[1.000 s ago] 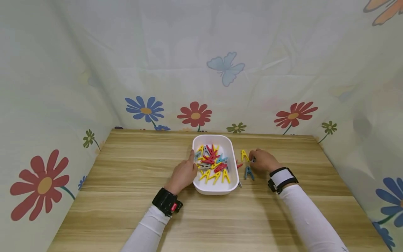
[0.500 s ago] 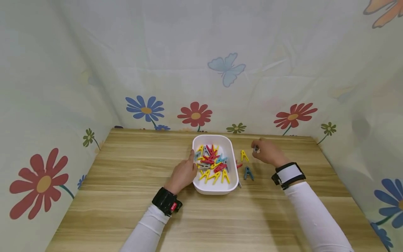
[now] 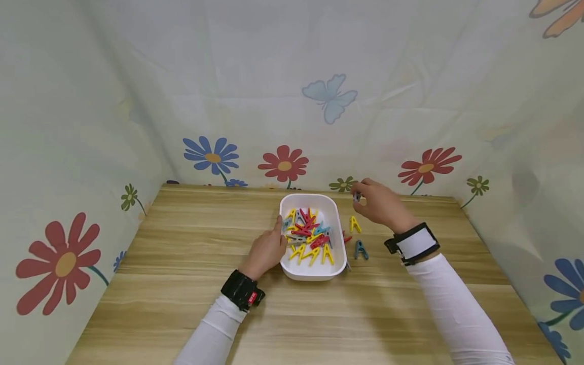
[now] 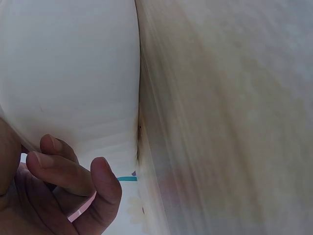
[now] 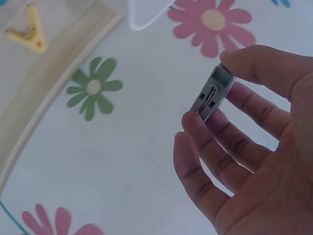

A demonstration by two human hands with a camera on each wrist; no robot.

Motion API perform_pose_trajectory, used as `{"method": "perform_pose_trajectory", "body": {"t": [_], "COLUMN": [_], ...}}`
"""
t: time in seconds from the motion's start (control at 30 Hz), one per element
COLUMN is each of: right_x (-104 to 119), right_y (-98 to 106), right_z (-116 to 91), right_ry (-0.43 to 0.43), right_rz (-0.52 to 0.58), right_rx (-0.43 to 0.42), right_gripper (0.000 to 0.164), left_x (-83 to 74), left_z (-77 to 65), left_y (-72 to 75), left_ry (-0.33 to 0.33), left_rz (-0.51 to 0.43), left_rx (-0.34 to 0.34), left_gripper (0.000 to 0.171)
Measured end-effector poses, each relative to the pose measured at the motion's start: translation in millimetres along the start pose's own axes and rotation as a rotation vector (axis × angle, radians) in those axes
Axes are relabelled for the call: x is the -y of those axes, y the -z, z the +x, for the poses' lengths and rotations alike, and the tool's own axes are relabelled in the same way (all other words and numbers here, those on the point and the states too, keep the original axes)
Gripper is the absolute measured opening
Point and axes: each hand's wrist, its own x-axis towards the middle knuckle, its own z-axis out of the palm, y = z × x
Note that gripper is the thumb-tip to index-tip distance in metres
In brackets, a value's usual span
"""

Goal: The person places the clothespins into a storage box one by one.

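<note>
A white plastic tray (image 3: 313, 272) holds a jumble of red, yellow, grey and blue clothespins (image 3: 312, 256). My left hand (image 3: 264, 252) holds the tray at its left rim; in the left wrist view several curled fingers (image 4: 61, 172) show beside the white outer wall. Raised above the table's back edge, to the right of the tray, my right hand (image 3: 382, 204) pinches a grey clothespin (image 5: 213, 93) between thumb and fingertips. A yellow clothespin (image 3: 354, 224) and a blue-grey clothespin (image 3: 361, 249) lie on the table below that hand.
A red clothespin (image 3: 348, 238) and a grey clothespin (image 3: 348, 265) lie against the tray's right side, both partly hidden. The wood-grain table (image 3: 219, 213) ends at the back against a flower-printed cloth (image 3: 246, 76), which also stands at both sides.
My right hand has lifted off the table with the grey clothespin, moving up and then a little left. The left hand and the tray stay put.
</note>
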Motion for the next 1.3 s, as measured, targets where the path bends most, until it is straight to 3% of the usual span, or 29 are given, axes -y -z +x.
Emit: {"method": "perform_pose_trajectory", "body": {"t": [0.27,0.57,1.0,1.3], "right_x": [34.5,58.9,77.5,83.6], "right_y": [2.0,-12.9,-41.1,-51.9], "right_z": [5.1,8.4,12.7,9.6], "right_ry": [0.052,0.132,0.218,0.186], "right_rz": [-0.019,0.001,-0.021,0.008], "right_rx": [-0.004,0.035,0.085,0.131], "right_gripper": [0.032,0.033,0.031,0.036], "left_x": [1.4,1.9,1.1,2.1], "left_z": [0.3,2.4,2.1,2.1], "left_y": [-0.3,0.7,2.1,2.1], "left_ry": [-0.009,-0.023,-0.019,-0.014], "left_rz": [-0.006,0.002,-0.011,-0.018], "left_rx": [0.000,-0.011,-0.005,0.002], "left_gripper": [0.065,0.065,0.065,0.066]}}
